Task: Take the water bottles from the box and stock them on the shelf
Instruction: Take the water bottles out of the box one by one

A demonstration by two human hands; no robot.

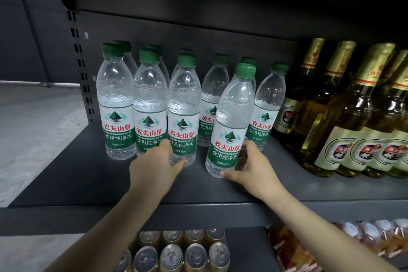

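Gripping clear, green-capped water bottles [230,126] upright on the shelf [88,174], both hands' fingers [247,146] curl round them.

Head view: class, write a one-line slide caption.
Both hands, left and right, each grip a green-capped water bottle on the dark shelf.

Non-task stock right of and below the water.
Glass bottles [344,121] of yellow liquid with gold foil necks, packed upright at right; gold cans [183,254] in rows on the lower level, orange-red packets [293,249] beside them; grey floor [37,126] at left.
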